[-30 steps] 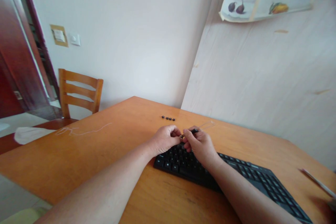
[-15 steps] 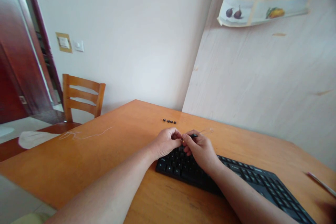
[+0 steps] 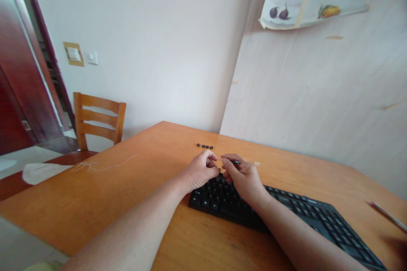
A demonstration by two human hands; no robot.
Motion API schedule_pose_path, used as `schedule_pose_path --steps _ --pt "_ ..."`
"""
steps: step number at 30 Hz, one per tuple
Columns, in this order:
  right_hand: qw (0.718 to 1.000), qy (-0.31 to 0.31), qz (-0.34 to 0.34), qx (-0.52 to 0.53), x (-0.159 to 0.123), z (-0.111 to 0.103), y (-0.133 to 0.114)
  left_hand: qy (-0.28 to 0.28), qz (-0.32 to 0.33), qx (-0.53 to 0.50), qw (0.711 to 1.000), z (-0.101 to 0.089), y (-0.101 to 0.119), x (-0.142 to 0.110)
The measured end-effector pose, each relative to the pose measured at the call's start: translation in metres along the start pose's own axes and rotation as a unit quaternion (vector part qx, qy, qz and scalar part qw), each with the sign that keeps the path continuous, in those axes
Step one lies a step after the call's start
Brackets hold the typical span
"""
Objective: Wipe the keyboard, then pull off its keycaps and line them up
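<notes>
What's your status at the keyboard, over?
Left hand and right hand pinched together over keyboard. Right holds thin tool. Loose keycaps beyond. Nothing blocking.

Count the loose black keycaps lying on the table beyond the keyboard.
4 loose keycaps lie in a short row on the table, just beyond the left hand. Others may be hidden under the hands.

thin key-puller tool (image 3: 246, 162), pinched over black keyboard (image 3: 286, 214)

Four loose keycaps (image 3: 204, 146), one keyboard (image 3: 286, 216), one chair (image 3: 97, 120)
</notes>
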State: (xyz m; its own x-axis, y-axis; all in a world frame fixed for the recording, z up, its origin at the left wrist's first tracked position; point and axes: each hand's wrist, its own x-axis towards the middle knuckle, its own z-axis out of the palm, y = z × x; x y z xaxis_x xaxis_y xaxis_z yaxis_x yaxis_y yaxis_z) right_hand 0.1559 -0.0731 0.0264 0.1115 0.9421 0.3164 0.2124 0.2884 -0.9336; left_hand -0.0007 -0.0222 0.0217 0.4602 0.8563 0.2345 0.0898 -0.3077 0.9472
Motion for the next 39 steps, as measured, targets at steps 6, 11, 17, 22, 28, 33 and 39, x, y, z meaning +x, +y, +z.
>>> schedule_pose_path --steps 6,11,17,22,28,33,39 --pt "0.998 0.01 -0.035 -0.054 0.01 -0.009 0.008 0.003 -0.022 -0.072 0.997 -0.004 0.002 -0.001" --pt "0.979 -0.031 -0.086 -0.182 0.012 -0.014 0.006 0.003 -0.037 -0.119 0.992 -0.008 0.007 0.0" --pt "0.97 -0.058 -0.122 -0.203 0.008 -0.013 0.002 -0.023 -0.035 -0.133 0.99 -0.011 -0.002 0.002" --pt "0.963 -0.073 -0.137 -0.221 0.007 -0.012 -0.001 -0.032 -0.04 -0.123 0.991 -0.01 -0.003 0.002" --pt "0.959 -0.04 -0.11 -0.258 0.01 -0.019 -0.003 0.091 -0.009 -0.021 0.996 -0.017 -0.014 0.011" --pt "0.949 -0.019 -0.085 -0.303 0.019 -0.03 0.002 0.168 0.005 0.093 0.981 -0.028 -0.035 0.021" --pt "0.933 -0.032 -0.044 -0.357 0.038 -0.037 0.0 0.164 -0.008 0.136 0.977 -0.03 -0.042 0.022"
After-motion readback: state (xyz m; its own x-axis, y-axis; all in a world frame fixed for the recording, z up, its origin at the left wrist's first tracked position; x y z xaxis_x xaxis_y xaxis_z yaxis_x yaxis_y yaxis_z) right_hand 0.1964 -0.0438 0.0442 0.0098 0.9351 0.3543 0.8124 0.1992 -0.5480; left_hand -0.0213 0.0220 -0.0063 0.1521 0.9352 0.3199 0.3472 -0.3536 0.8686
